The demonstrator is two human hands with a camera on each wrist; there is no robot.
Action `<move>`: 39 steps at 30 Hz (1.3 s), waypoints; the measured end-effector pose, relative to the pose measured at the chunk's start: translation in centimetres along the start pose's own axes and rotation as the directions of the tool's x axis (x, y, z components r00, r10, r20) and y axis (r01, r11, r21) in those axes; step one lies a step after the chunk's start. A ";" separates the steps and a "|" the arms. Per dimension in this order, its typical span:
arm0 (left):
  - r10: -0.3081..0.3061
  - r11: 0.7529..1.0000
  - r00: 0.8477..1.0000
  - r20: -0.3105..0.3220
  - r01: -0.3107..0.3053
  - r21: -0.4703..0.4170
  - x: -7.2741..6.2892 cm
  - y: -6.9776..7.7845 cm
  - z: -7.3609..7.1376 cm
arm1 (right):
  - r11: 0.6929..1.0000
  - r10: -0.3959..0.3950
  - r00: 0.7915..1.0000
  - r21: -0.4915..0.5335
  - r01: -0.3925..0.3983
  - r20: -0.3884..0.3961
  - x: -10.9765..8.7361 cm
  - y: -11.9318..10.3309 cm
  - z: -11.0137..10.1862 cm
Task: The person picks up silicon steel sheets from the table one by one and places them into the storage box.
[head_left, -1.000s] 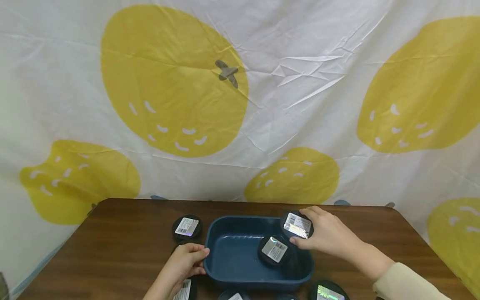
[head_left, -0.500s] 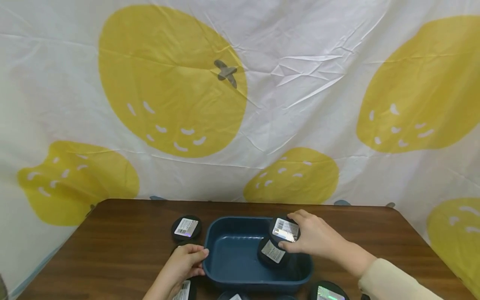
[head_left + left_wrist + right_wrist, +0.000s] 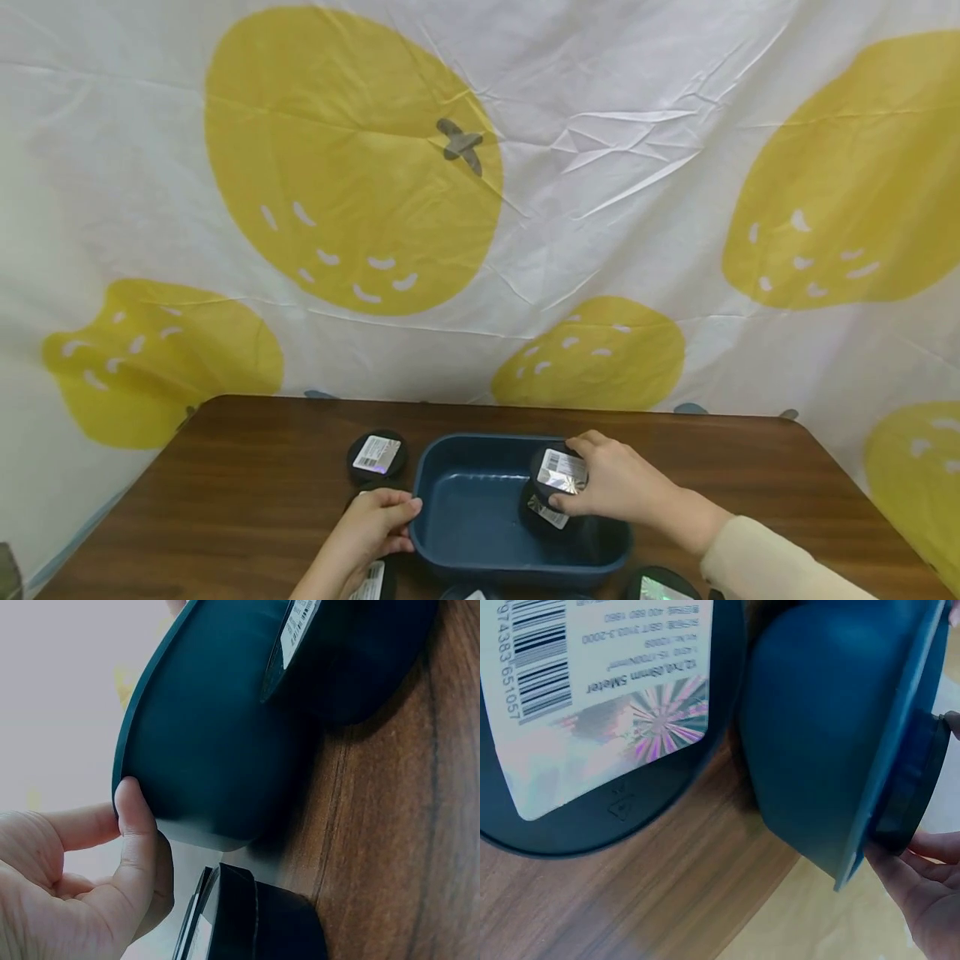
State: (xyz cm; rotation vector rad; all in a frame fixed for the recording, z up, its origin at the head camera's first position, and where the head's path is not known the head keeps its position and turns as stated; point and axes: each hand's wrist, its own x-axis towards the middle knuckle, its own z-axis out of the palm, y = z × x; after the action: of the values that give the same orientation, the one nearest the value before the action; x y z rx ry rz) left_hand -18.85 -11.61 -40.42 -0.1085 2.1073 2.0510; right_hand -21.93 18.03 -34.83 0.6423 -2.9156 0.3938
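Observation:
In the head view a dark blue plastic basin [image 3: 465, 508] stands on the table. My left hand [image 3: 378, 525] pinches its left rim between thumb and fingers; the left wrist view shows the thumb [image 3: 137, 817] on the basin's outer wall. My right hand [image 3: 615, 479] grips a round black case [image 3: 561, 471] with a white barcode label, at the right side of the basin. Below it, partly covered, another labelled black case [image 3: 550, 514] lies inside the basin. From the right wrist, the held case [image 3: 915, 799] shows at the basin's rim, with fingers on its edge.
More round black cases surround the basin: one at the back left [image 3: 377, 457], one at the front left [image 3: 369, 583], one at the front right [image 3: 660, 585]. The brown wooden table [image 3: 247, 500] ends at a fruit-print cloth [image 3: 390, 350].
My right hand has carried the held case left and down, from the basin's right rim to over the case inside. The left hand keeps its pinch on the rim.

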 end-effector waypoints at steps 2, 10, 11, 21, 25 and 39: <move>0.001 1.000 1.000 0.003 -0.001 -0.002 0.0 0.0 0.0 | 1.000 -0.012 1.000 0.001 0.012 0.008 0.0 0.1 0.3; -0.001 1.000 1.000 0.023 0.001 -0.013 -0.1 0.0 0.2 | 0.999 -0.038 0.998 0.004 0.038 0.054 -0.2 0.4 1.4; -0.001 1.000 1.000 0.024 0.001 -0.013 -0.1 -0.1 0.2 | 0.999 -0.043 0.998 0.003 0.043 0.053 -0.2 0.4 1.5; 0.002 1.000 1.000 0.015 -0.002 -0.004 -0.2 0.1 0.2 | 0.997 -0.070 0.997 -0.025 0.071 0.041 0.0 0.6 2.1; 0.012 1.000 1.000 0.020 -0.012 0.004 -0.3 0.3 0.2 | 0.998 -0.055 0.997 -0.010 0.056 0.053 0.2 0.6 2.1; 0.010 1.000 1.000 0.015 -0.011 0.009 0.0 0.0 0.0 | 0.999 -0.038 0.992 0.031 0.035 0.117 0.6 0.1 2.4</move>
State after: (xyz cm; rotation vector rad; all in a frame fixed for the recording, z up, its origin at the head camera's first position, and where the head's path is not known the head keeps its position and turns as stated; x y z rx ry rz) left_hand -18.81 -11.59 -40.45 -0.0807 2.1131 2.0412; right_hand -22.69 17.22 -37.00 0.7458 -3.0087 0.4078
